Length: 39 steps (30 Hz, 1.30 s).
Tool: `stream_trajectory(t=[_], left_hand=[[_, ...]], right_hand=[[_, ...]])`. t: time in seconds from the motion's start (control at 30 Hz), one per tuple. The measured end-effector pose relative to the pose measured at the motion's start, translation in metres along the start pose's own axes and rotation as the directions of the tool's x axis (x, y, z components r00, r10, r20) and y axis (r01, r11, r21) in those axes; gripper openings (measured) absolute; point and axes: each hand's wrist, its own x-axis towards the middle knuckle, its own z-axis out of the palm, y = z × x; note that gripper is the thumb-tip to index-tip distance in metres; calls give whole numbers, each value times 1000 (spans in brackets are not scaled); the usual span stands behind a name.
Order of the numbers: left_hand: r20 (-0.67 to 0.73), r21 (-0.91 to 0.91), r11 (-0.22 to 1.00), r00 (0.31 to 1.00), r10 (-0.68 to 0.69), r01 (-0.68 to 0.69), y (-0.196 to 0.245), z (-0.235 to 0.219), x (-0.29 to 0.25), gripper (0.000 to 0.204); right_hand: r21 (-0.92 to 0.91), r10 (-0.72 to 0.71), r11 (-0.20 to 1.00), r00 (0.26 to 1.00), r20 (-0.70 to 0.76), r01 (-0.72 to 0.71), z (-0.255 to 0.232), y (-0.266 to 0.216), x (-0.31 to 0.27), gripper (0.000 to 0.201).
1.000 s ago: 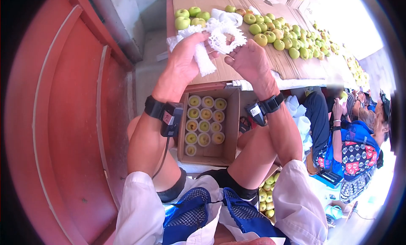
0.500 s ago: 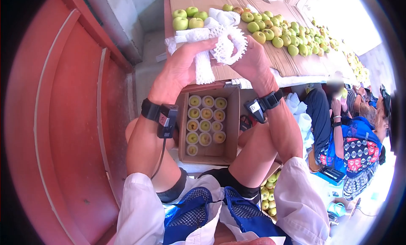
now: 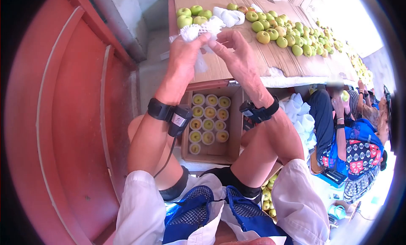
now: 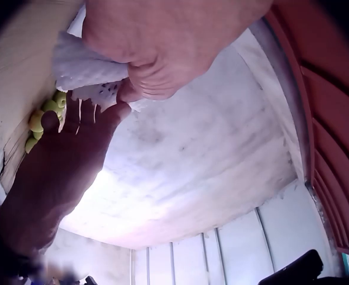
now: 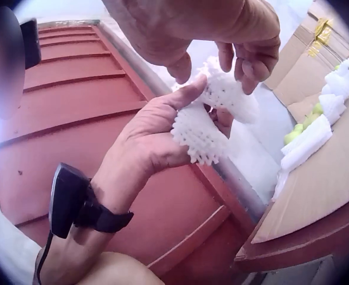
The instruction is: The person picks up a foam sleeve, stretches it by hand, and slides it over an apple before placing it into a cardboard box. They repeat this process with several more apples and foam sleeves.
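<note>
My left hand [image 3: 182, 56] holds a white foam fruit net [image 5: 199, 133], its thumb pressed over the folded mesh in the right wrist view. The right hand [image 3: 240, 61] is close beside it, fingers loosely bent and spread around the net's far end. In the left wrist view the right fingertips overlap the lower edge of the foam net [image 4: 91, 65]. Both hands are over the near left part of a cardboard-covered table [image 3: 253, 61]. Several green apples [image 3: 185, 21] lie just beyond the left hand, beside more foam nets [image 3: 230, 17].
Below the hands, between the knees, stands a cardboard box [image 3: 213, 155] with several foam-cupped apples [image 3: 208, 125]. A large pile of apples [image 3: 296, 37] spreads to the right on the table. A red door [image 3: 76, 118] is at left; another person [image 3: 355, 139] sits at right.
The ring of foam net that was stretched between both hands is now gathered in the left hand. The right hand has drawn slightly back from it, its fingers loosened.
</note>
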Motion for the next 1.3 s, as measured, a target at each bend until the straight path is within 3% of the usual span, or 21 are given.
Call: stream_trajectory(t=[0.13, 0.3, 0.4, 0.53, 0.6, 0.7, 0.8, 0.9, 1.1, 1.2, 1.3], left_hand=[[88, 13, 999, 995, -43, 42, -5, -4, -1, 33], [57, 5, 999, 998, -39, 39, -6, -6, 1, 33], [15, 27, 1000, 1000, 11, -11, -6, -8, 3, 31], [-27, 97, 993, 997, 75, -72, -4, -8, 4, 29], [-23, 43, 997, 998, 63, -62, -3, -6, 3, 28], [29, -48, 998, 999, 39, -37, -4, -6, 5, 27], [73, -110, 992, 995, 66, -58, -7, -3, 6, 27], [87, -152, 987, 995, 58, -44, -6, -1, 5, 28], [61, -300, 954, 997, 42, -22, -4, 2, 7, 27], [46, -306, 952, 998, 37, -21, -4, 0, 9, 27], [29, -287, 958, 999, 16, -7, -2, -4, 10, 28]], right_hand=[[105, 134, 986, 991, -21, -131, 0, 18, 6, 34], [328, 218, 925, 975, -50, -191, -12, 22, 8, 24], [414, 309, 858, 949, 57, -305, -27, 22, 12, 23], [594, 314, 722, 933, 173, -354, -33, 21, 12, 22], [640, 299, 672, 927, 226, -373, -37, 27, 14, 22], [508, 317, 778, 929, 191, -370, -39, 25, 13, 21], [475, 328, 777, 909, 256, -414, -36, 18, 10, 24], [349, 296, 862, 924, 243, -368, -31, 9, 8, 25], [269, 316, 868, 883, 348, -417, -29, 8, 4, 23], [284, 245, 899, 921, 305, -333, -28, 5, 3, 23], [339, 338, 819, 868, 365, -462, -39, 14, 9, 21]])
